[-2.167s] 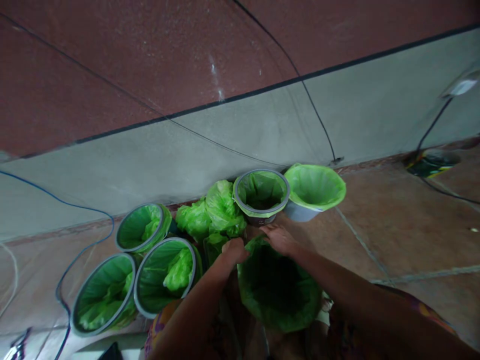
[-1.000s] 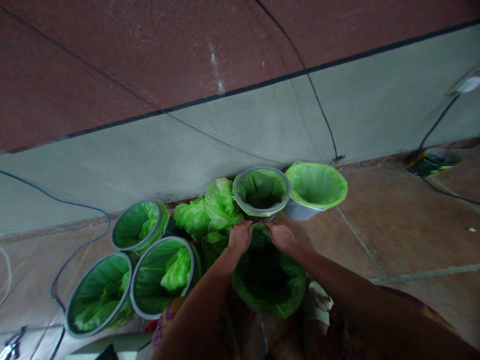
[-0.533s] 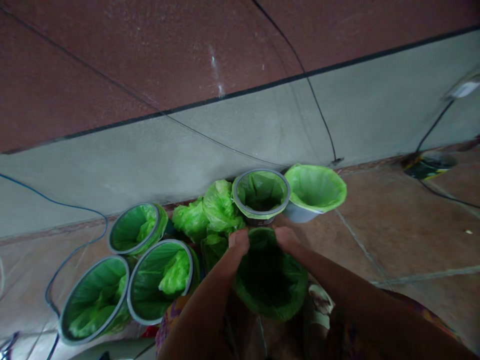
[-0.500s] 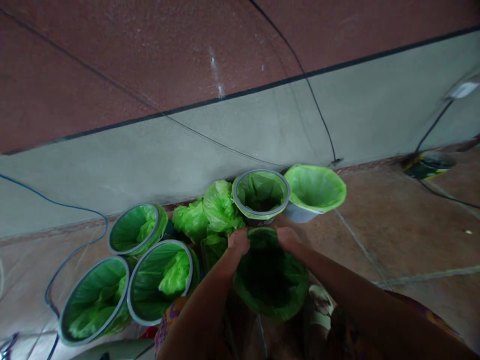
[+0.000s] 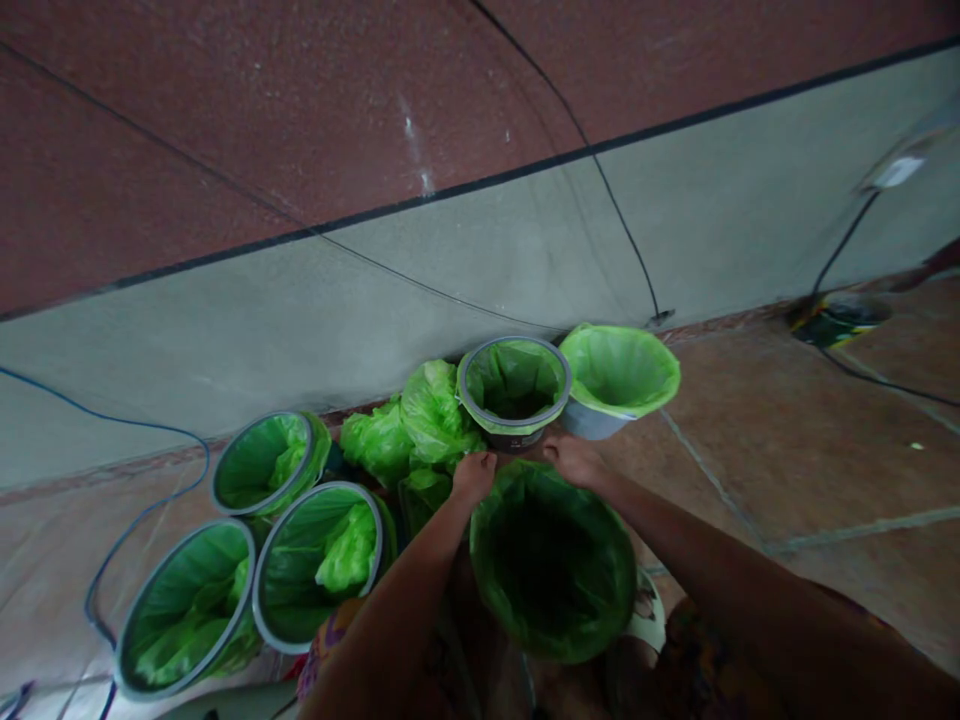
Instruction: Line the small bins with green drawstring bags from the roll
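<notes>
Between my legs stands a bin whose rim and inside are covered by a green bin liner point(image 5: 551, 640); its inside is dark. At its far left edge, my left hand point(image 5: 474, 478) is closed on the liner, with the fingertips partly hidden. My right hand point(image 5: 576, 462) is closed on the liner at the far right edge, thumb and fingers pressed together. Just beyond my hands stand a lined bin with a grey rim ring point(image 5: 516, 436) and a pale bin with a light green liner point(image 5: 619, 375) folded over its rim.
To the left are several lined bins with grey rings, including a near bin point(image 5: 184, 610) and a middle one point(image 5: 322, 570). Crumpled green bags point(image 5: 439, 410) lie by the wall. A blue cable point(image 5: 150, 510) crosses the floor at left; a dark container point(image 5: 840, 318) sits far right.
The bin in front of me has shifted slightly right and nearer, and its opening shows more fully. Both hands remain by its far edge. The camera view has turned slightly.
</notes>
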{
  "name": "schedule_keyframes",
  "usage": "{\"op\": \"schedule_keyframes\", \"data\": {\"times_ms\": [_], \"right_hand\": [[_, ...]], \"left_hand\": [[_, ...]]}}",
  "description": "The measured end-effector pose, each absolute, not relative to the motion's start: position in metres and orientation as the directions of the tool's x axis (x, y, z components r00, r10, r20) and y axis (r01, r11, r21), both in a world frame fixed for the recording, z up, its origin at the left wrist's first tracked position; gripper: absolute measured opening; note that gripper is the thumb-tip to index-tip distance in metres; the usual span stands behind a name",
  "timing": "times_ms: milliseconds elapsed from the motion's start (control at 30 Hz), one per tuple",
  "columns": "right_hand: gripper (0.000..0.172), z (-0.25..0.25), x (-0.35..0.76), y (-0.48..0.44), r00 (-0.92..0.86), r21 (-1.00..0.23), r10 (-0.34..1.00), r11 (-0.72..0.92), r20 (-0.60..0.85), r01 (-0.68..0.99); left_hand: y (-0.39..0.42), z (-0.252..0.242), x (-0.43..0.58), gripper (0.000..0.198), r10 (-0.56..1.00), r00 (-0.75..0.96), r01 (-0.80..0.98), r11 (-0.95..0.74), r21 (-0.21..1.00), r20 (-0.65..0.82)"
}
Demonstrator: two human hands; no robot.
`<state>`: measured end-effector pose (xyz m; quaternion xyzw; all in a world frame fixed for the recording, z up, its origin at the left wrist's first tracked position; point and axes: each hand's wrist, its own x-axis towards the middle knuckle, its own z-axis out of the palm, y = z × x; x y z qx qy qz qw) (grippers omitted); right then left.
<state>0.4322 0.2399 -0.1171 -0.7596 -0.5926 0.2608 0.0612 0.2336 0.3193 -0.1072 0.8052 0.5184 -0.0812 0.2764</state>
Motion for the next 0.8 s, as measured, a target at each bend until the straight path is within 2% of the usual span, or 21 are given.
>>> {"op": "schedule_keyframes", "data": {"times_ms": [267,400,500,600,800], "right_hand": [[0.037,-0.132,0.404,0.249,0.103,-0.423,0.933,-0.252,-0.344,0.871],[0.035,-0.138,0.41,0.245,0.015,-0.487,0.946,-0.18,-0.323,0.855],[0.032,-0.14,0.416,0.242,-0.05,-0.541,0.954,-0.124,-0.296,0.832],[0.032,-0.141,0.417,0.238,-0.036,-0.552,0.945,-0.159,-0.325,0.818],[0.035,-0.134,0.409,0.23,0.079,-0.509,0.925,-0.274,-0.371,0.816]], "left_hand": [[0.306,-0.122,0.249,0.038,0.755,0.516,0.85,-0.391,0.354,-0.405],[0.307,-0.123,0.241,0.032,0.696,0.589,0.805,-0.462,0.373,-0.41],[0.309,-0.119,0.236,0.029,0.631,0.651,0.759,-0.557,0.338,-0.423],[0.306,-0.115,0.235,0.028,0.605,0.633,0.764,-0.588,0.265,-0.482],[0.297,-0.115,0.236,0.031,0.627,0.538,0.82,-0.545,0.176,-0.564]]}}
